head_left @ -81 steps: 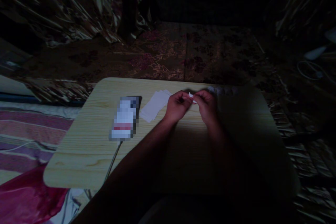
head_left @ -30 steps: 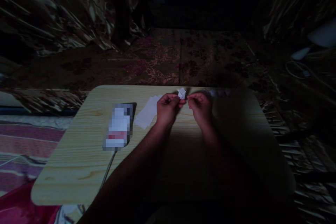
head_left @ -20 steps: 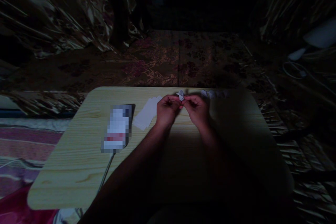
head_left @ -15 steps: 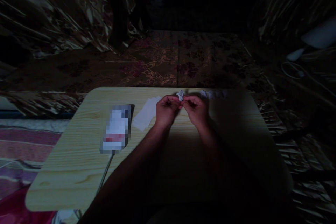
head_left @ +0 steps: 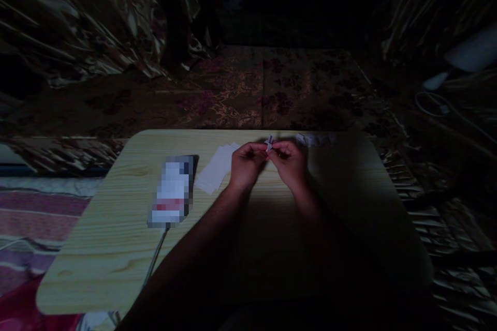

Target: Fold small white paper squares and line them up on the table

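A small folded piece of white paper is pinched between my two hands near the far edge of the table. My left hand grips its left side with thumb and fingers closed. From the other side my right hand holds it the same way, the fingertips of both hands nearly meeting. Several flat white paper strips lie fanned out just left of my left hand. Beyond my right hand, a row of small folded paper pieces sits in shadow along the far edge.
A pixelated device with a cable running toward me lies on the left of the wooden table. Patterned fabric stretches behind the table. A white lamp-like object stands at the far right, and striped cloth at the left.
The folded paper has turned between my fingertips and now looks narrower, with a darker face showing. My hands have drawn slightly closer together; everything else stays in place.
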{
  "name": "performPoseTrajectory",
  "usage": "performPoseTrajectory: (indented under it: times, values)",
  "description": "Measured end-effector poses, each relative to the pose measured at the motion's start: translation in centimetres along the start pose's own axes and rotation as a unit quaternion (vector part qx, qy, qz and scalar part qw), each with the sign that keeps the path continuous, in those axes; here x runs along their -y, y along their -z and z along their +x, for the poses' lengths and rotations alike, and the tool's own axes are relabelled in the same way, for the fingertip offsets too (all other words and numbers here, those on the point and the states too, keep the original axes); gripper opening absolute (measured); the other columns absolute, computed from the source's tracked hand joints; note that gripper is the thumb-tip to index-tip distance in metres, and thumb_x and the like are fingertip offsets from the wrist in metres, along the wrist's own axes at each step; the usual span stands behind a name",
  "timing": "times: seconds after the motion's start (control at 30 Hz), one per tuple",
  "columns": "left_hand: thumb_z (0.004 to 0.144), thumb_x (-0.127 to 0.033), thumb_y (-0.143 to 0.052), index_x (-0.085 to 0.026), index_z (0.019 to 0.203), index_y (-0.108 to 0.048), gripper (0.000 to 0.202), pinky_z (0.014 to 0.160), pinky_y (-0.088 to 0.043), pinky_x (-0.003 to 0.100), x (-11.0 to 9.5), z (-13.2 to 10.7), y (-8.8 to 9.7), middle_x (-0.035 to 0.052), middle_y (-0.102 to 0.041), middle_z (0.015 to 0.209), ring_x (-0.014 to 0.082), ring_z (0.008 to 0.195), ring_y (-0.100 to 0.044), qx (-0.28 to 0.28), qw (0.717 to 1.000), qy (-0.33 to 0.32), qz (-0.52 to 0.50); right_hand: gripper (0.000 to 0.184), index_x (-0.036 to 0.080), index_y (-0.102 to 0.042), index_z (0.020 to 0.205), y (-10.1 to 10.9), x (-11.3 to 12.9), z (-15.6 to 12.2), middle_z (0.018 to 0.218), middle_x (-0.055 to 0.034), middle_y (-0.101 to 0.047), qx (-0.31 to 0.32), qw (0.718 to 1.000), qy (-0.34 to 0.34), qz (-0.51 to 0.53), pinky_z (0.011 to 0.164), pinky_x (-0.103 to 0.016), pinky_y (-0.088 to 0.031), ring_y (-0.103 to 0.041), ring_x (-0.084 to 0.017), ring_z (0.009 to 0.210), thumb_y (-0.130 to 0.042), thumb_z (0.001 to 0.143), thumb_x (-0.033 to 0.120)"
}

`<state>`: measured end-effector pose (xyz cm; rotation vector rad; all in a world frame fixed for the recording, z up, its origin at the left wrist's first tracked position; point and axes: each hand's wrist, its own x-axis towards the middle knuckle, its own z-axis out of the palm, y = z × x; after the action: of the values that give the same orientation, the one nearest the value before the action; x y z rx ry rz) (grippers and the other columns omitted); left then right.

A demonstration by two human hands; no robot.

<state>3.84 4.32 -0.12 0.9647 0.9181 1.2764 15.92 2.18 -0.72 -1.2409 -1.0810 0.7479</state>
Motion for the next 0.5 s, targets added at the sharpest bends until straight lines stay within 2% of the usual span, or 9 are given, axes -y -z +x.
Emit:
performPoseTrajectory:
  times: [0.2, 0.5]
  values:
    - [0.068, -0.025, -0.082, -0.016, 0.083, -0.076, 0.019, 0.070, -0.054, 0.027, -0.16, -0.13, -0.13, 0.0044, -0.076, 0.078, 0.0136, 0.067, -0.068, -0.002, 1.000, -0.003, 0.024, 0.018, 0.022, -0.064, 0.087, -0.04, 0.17, 0.08, 0.082, -0.0020, -0.074, -0.011, 1.000, -0.011, -0.011, 0.069, -0.032, -0.056, -0.069, -0.017, 0.071, -0.075, 0.077, 0.031]
    - [0.067, -0.027, -0.083, -0.017, 0.084, -0.076, 0.021, 0.072, -0.056, 0.030, -0.15, -0.16, -0.18, 0.0046, -0.076, 0.079, 0.0154, 0.069, -0.069, 0.006, 0.999, -0.008, 0.035, 0.018, 0.022, -0.065, 0.090, 0.01, -0.12, 0.08, 0.080, -0.0016, -0.073, -0.013, 1.000, -0.008, -0.017, 0.068, -0.033, -0.056, -0.069, -0.018, 0.070, -0.074, 0.077, 0.030]
